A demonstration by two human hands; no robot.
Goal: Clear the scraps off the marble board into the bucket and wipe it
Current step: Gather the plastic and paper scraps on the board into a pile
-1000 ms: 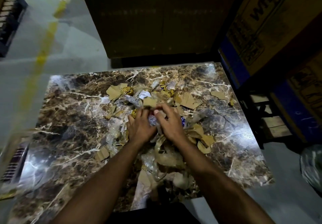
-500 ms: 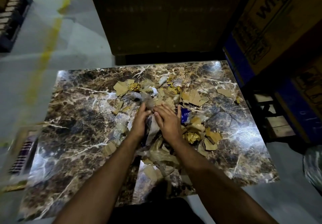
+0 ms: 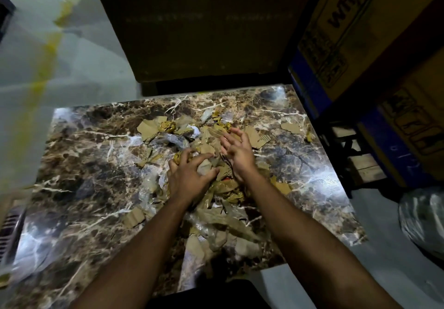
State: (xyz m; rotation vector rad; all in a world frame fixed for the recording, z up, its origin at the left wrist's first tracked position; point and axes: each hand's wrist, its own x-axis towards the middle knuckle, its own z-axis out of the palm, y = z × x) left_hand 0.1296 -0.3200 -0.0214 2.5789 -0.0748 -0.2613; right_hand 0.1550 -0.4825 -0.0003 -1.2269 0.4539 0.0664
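Note:
A brown marble board (image 3: 84, 164) with white veins lies on the floor. A heap of scraps (image 3: 223, 215), torn cardboard, crumpled paper and clear plastic, covers its middle and reaches to its near edge. My left hand (image 3: 189, 176) sits on the heap with its fingers and thumb curled round cardboard pieces. Just to its right, my right hand (image 3: 237, 150) hovers over the scraps with its fingers spread and holds nothing. Loose cardboard bits (image 3: 290, 127) lie toward the far right corner.
Large cardboard boxes (image 3: 360, 32) with blue bands stand along the right side, and a dark box (image 3: 204, 32) stands behind the board. A plastic-wrapped round object (image 3: 422, 222) sits at the right. A dark shape (image 3: 204, 294) lies at the near edge. Grey floor with a yellow line (image 3: 48, 49) is at the left.
My hands have come apart. The right hand has lifted and opened toward the far right, and the left hand has clawed into the scraps. The camera view has shifted slightly.

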